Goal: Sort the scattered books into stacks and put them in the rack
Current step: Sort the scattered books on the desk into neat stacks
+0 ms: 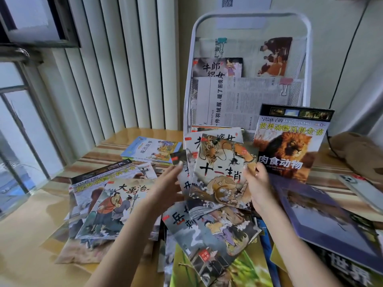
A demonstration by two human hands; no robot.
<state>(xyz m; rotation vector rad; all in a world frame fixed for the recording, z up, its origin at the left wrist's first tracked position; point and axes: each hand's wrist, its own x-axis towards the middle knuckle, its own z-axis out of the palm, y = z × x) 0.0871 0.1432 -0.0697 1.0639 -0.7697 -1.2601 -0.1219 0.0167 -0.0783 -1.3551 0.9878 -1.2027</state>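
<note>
Both hands hold a small fan of thin picture books above the table. The front one is a dragon-cover book point(222, 172). My left hand point(165, 183) grips the stack's left edge and my right hand point(257, 179) grips its right edge. A white mesh rack point(306, 59) stands behind, with a dark storybook point(217, 67) and clipped newspapers in its pockets. A lion-cover animal book point(290, 141) leans upright against the rack's front. More books lie scattered: a figure-cover book point(112, 208) at left and a grey-cover book point(211, 235) beneath my hands.
A blue-edged stack of books point(151, 150) lies at the back of the wooden table point(24, 245). A large purple book point(321, 220) lies at right, a phone point(360, 189) beyond it, a brown plush thing point(356, 150) at far right. A radiator and window fill the left.
</note>
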